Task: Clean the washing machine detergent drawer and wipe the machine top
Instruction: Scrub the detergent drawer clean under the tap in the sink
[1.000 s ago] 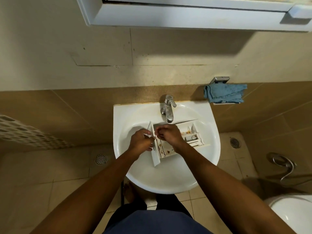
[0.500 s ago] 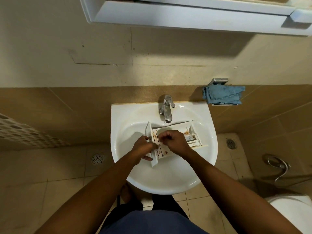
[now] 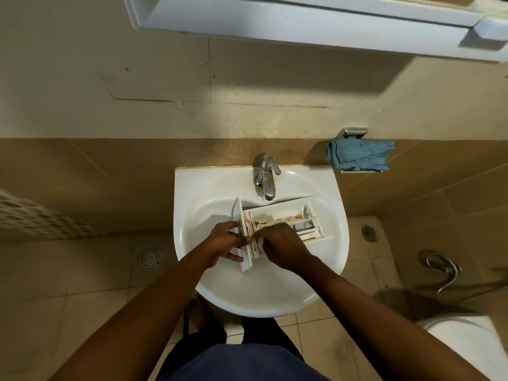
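The white detergent drawer (image 3: 275,215) lies in the white sink (image 3: 192,182), below the tap (image 3: 266,180). Brown, rusty stains line its compartments. My left hand (image 3: 225,240) grips the drawer's front panel at its left end, fingers wrapped round the edge. My right hand (image 3: 280,243) sits over the near compartment with its fingers curled down inside, against the stained floor. I see nothing held in it. A blue cloth (image 3: 360,158) hangs on a wall holder to the right of the sink. The washing machine is out of view.
A white mirror cabinet (image 3: 302,23) juts out overhead. A toilet (image 3: 467,345) stands at the lower right with a metal spray hose (image 3: 442,270) on the wall beside it. Floor drains (image 3: 149,257) sit on either side of the sink.
My right hand has slid from the far part of the drawer toward its near end, uncovering the stained middle compartment. My left hand shifted slightly down the front panel.
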The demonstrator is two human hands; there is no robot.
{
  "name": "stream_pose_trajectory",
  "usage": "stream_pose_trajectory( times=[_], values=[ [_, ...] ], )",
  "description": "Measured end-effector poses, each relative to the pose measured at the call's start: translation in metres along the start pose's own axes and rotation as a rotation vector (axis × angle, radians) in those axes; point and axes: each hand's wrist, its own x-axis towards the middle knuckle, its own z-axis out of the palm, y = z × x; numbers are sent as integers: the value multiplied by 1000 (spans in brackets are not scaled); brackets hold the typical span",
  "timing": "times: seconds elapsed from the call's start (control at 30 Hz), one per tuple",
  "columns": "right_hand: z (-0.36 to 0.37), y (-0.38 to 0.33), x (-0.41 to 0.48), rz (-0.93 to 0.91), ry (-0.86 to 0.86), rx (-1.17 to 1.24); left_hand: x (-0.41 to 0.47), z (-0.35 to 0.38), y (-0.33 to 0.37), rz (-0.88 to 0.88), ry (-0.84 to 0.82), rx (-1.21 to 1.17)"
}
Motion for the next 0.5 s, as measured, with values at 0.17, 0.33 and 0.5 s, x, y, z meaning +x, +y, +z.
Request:
stream_pose_trajectory(
  times=[0.17,0.33,0.5],
  values=[
    [10,-8,37,121,48,50,-1,-2,-2,-14,5,-40],
    [17,5,-8,32,102,-3,-1,0,-2,2,6,-18],
    [23,-1,17,261,196,157,0,0,-4,10,-1,-12]
  ],
)
